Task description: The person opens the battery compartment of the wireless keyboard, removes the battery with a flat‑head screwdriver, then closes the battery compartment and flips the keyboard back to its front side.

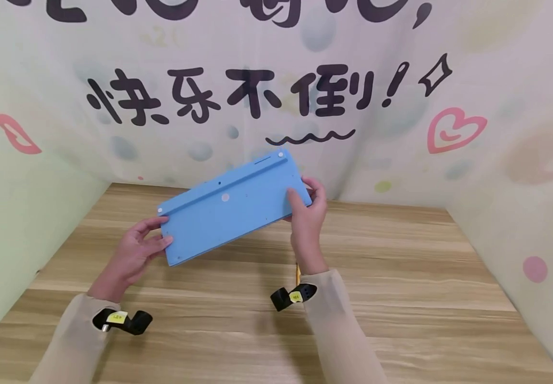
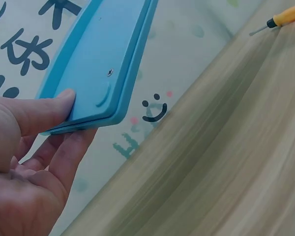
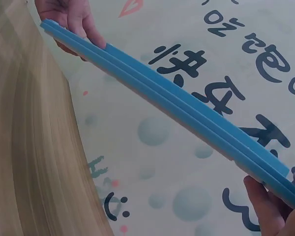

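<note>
A blue keyboard (image 1: 233, 213) is held up above the table, its underside towards the head camera and its right end higher than its left. White round feet (image 1: 281, 154) and small screw holes show on that underside; no keys are visible. My left hand (image 1: 134, 248) grips the left end, thumb on the underside and fingers behind. At the other end my right hand (image 1: 309, 221) holds the right edge, its thumb also on the underside. The right wrist view shows the keyboard's long thin edge (image 3: 162, 103). A screwdriver (image 2: 285, 18) with a yellow-orange handle lies on the table, mostly hidden in the head view.
The wood-grain table (image 1: 209, 330) spreads beneath both hands. Behind it hangs a pale printed cloth (image 1: 238, 138) with black lettering, and similar pale walls close off both sides. A black wrist camera (image 1: 123, 320) sits on the left sleeve, another (image 1: 293, 296) on the right.
</note>
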The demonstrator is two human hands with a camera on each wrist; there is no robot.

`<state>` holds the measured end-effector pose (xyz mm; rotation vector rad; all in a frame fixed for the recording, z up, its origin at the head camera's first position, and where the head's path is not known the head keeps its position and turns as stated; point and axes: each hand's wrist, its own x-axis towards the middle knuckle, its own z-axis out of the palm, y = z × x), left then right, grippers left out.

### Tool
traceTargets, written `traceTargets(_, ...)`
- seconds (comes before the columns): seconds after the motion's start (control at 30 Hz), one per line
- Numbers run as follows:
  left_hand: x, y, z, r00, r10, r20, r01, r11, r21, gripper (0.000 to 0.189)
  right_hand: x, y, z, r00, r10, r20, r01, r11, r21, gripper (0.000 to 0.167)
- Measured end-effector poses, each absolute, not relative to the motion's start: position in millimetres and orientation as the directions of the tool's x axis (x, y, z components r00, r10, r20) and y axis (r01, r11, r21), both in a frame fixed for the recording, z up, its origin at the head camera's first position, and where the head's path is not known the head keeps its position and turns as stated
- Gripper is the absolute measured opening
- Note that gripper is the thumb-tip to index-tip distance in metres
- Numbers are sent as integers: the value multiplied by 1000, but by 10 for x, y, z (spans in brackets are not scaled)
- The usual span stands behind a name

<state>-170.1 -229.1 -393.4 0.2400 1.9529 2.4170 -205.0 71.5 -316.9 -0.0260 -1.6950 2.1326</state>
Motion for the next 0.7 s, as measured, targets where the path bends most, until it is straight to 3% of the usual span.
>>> traceTargets(0.33, -1732, -2436, -3878, -988, 145, 61, 52, -65, 997, 34, -2089, 807, -3314, -935, 312, 165, -197, -71, -978, 32)
traceTargets(0.7, -1785, -2529, -3819, -989, 140, 46, 59, 91, 994, 35, -2155, 949, -3489, -975, 199, 95, -81, 75, -994, 36)
